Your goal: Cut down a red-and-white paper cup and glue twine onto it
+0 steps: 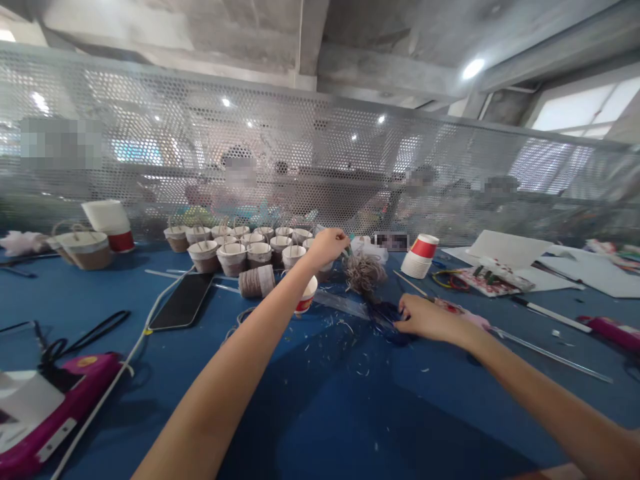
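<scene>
- Taking the bundle of thin brown twine (pixel 365 272) as the clock's centre, a dark blue coil (pixel 389 325) lies at five o'clock, close against the twine's lower end on the blue table (pixel 325 413).
- Your left hand (pixel 327 245) is at ten o'clock, above the table, its fingers bent and the tips nearly together by the top of the twine. Whether a strand is between them, you cannot tell from here.
- Your right hand (pixel 429 319) is at four o'clock, thumb and forefinger curved with a small gap, at the coil's right edge. It seems to touch the coil; a firm hold cannot be made out.
- Expect the twine to be very light, soft and springy, with little to break but plenty to snag. Pinch one loose end near the top and steady the mass lower down, so the tangle does not follow.
- The coil looks light and limp too, perhaps more slippery; its outer loops at three o'clock give your right fingertips the easiest purchase.
- Mind the wrapped cups (pixel 233 260) at nine to ten o'clock: thin-walled by the look of them, easily tipped by your left forearm. A red-banded cup (pixel 309 293) sits at eight, partly behind that forearm.
</scene>
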Tool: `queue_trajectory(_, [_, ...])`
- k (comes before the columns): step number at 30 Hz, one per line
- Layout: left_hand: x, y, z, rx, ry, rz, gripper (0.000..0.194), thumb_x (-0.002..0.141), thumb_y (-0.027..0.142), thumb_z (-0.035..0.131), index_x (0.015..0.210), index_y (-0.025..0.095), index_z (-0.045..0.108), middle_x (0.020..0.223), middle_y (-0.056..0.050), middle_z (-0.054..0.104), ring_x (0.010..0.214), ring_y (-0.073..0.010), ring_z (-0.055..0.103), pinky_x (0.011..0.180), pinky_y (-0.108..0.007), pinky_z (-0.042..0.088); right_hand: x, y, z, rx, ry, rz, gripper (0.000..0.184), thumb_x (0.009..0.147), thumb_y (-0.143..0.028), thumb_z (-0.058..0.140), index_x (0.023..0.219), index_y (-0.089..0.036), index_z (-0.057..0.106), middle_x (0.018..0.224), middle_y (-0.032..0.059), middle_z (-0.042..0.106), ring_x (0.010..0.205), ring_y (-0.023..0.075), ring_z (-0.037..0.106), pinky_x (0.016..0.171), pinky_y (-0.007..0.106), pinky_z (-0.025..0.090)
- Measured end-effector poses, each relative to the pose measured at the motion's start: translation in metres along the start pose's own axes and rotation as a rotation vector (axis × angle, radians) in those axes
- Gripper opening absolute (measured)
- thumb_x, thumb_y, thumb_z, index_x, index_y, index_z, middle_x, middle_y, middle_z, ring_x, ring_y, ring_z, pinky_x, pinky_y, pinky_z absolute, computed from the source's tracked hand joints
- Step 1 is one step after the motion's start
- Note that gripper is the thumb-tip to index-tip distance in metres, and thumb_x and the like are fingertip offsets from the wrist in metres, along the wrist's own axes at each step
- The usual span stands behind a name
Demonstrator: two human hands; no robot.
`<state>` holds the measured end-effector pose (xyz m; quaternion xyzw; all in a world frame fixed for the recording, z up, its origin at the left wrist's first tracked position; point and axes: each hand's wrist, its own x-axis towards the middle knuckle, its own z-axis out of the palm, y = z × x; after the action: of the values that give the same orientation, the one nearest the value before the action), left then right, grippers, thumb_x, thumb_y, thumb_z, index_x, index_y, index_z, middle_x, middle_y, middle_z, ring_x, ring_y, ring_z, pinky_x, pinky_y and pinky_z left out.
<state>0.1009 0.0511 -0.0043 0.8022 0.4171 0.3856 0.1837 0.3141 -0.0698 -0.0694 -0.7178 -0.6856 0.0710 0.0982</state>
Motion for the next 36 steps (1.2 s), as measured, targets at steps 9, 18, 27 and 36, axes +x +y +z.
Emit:
queue_trajectory(9, [0.003, -0.008, 0.013, -0.037, -0.014, -0.004, 0.019, 0.079, 0.025, 0.050, 0.070, 0.015, 0.063, 0.063, -0.002, 0.064, 0.065, -0.0138, 0.061, 0.064, -0.024, 0.044, 0.009, -0.006, 0.007, 0.140, -0.144, 0.149, 0.039, 0.060, -0.047, 0.065, 0.075, -0.020, 0.042, 0.063, 0.0028, 0.056, 0.053, 0.0150, 0.051, 0.045, 0.025, 0.029])
queue_trajectory(18, [0.003, -0.006, 0.014, -0.007, 0.007, -0.035, 0.016, 0.077, 0.021, 0.051, 0.067, 0.015, 0.061, 0.062, -0.003, 0.064, 0.066, -0.0147, 0.061, 0.066, -0.024, 0.044, -0.004, 0.000, -0.051, -0.007, -0.370, 0.030, 0.029, 0.064, -0.041, 0.064, 0.055, -0.018, 0.048, 0.053, -0.0017, 0.044, 0.049, 0.0091, 0.035, 0.047, 0.025, 0.023])
queue_trajectory(27, [0.003, -0.007, 0.014, -0.006, 0.048, -0.058, 0.016, 0.077, 0.021, 0.051, 0.067, 0.014, 0.062, 0.066, -0.005, 0.066, 0.072, -0.0163, 0.062, 0.069, -0.025, 0.045, -0.021, 0.033, -0.086, 0.962, -0.540, -0.039, 0.024, 0.076, -0.030, 0.063, 0.062, -0.018, 0.047, 0.049, -0.0047, 0.037, 0.041, 0.0038, 0.026, 0.037, 0.019, 0.021])
queue_trajectory(36, [0.007, -0.018, 0.015, -0.044, 0.053, -0.075, 0.020, 0.078, 0.021, 0.047, 0.062, 0.015, 0.057, 0.055, -0.001, 0.059, 0.057, -0.0126, 0.059, 0.059, -0.022, 0.042, -0.028, -0.011, -0.019, 1.928, -0.862, -0.437, 0.037, 0.086, -0.050, 0.045, 0.078, -0.014, 0.047, 0.066, -0.0038, 0.040, 0.039, -0.0001, 0.025, 0.029, 0.011, 0.024])
